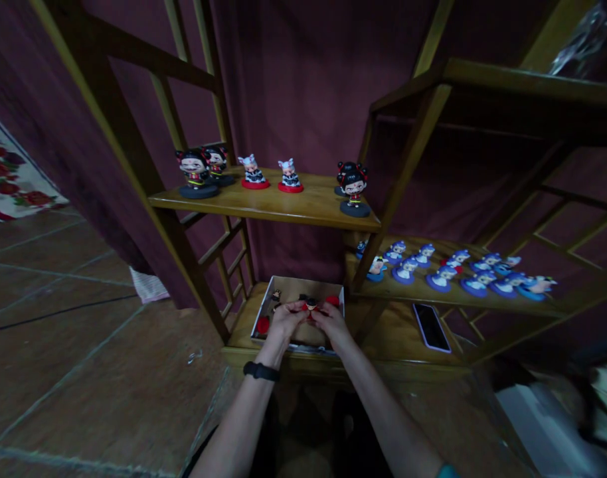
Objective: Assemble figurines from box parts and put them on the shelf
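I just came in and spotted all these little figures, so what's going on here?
Someone's left hand and right hand hold a small red-and-black figure over a shallow box on the bottom shelf. Red pieces lie in the box. Other figures stand on the upper shelf, and a phone lies to the box's right.

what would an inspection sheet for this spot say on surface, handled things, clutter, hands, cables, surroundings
Surface: wooden lower shelf, bearing an open shallow box.
Handled things: small red-and-black figurine, held at the box; fine detail too small to tell.
Clutter: phone lying to the right of the box.
Hands: left hand and right hand both grip the figurine.
Cables: dark cord along the floor at left.
Surroundings: other figurines on the upper shelf; dark curtain behind; tiled floor.
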`<state>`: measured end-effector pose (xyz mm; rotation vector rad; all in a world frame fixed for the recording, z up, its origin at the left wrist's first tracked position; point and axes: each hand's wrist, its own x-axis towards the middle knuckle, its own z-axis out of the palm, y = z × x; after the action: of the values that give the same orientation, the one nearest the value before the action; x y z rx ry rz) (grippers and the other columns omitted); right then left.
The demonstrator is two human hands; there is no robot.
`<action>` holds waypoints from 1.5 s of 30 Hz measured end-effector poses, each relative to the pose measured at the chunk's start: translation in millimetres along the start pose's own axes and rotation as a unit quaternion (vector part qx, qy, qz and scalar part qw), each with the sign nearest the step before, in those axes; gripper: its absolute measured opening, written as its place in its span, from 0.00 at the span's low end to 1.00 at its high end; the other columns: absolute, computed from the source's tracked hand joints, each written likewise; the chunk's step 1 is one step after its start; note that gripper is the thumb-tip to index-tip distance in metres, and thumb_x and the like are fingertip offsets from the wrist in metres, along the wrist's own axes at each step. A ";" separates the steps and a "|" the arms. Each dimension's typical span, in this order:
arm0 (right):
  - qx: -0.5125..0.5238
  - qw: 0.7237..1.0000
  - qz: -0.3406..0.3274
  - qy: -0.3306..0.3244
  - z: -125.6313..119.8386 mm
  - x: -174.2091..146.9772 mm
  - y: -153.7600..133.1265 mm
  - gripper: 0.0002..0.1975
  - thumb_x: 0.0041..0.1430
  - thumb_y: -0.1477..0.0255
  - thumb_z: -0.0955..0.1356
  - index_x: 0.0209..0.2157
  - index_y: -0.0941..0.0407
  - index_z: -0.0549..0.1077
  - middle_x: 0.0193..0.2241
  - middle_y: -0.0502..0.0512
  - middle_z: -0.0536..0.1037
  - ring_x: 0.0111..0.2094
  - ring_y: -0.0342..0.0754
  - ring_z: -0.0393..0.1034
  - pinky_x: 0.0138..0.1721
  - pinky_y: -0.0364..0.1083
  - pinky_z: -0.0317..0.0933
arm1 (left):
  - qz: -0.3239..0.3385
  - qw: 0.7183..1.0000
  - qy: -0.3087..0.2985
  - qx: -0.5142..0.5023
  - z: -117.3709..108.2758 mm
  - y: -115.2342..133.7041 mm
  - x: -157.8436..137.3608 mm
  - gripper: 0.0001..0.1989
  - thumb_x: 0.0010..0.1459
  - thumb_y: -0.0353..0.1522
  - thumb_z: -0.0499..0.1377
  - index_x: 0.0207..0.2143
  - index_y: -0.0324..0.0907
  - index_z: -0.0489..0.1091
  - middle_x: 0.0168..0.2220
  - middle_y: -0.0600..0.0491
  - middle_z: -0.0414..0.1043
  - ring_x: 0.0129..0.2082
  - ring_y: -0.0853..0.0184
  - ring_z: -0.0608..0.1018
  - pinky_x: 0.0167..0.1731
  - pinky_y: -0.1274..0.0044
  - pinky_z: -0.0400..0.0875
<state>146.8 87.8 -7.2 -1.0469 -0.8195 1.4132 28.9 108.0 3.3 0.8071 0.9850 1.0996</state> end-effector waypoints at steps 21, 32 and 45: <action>0.080 0.996 0.002 0.045 -23.2 -3.1 9.4 0.12 0.36 0.70 0.72 0.29 0.56 0.74 0.30 0.52 0.77 0.32 0.46 0.71 0.36 0.47 0.65 | -0.070 0.996 0.025 -0.053 11.6 -17.7 0.6 0.11 0.38 0.22 0.64 0.29 0.35 0.73 0.26 0.49 0.74 0.23 0.72 0.74 0.26 0.81 0.68; 0.082 0.994 0.051 0.046 -24.4 8.3 9.4 0.11 0.39 0.70 0.71 0.30 0.56 0.73 0.28 0.52 0.77 0.28 0.44 0.71 0.31 0.44 0.65 | -0.124 0.987 0.033 -0.095 4.3 -10.4 9.6 0.09 0.45 0.21 0.59 0.32 0.35 0.71 0.26 0.47 0.74 0.23 0.71 0.75 0.27 0.79 0.71; 0.117 0.991 0.060 0.031 -23.0 14.9 11.6 0.06 0.41 0.75 0.70 0.27 0.56 0.73 0.28 0.51 0.77 0.29 0.43 0.70 0.29 0.42 0.65 | -0.110 0.988 0.040 -0.101 1.9 -12.4 17.5 0.07 0.43 0.23 0.61 0.29 0.35 0.70 0.25 0.48 0.74 0.22 0.72 0.74 0.27 0.79 0.69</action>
<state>164.4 99.2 -28.3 -0.9658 -0.5363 1.5291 37.4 121.4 -11.2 0.4823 0.9864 1.0271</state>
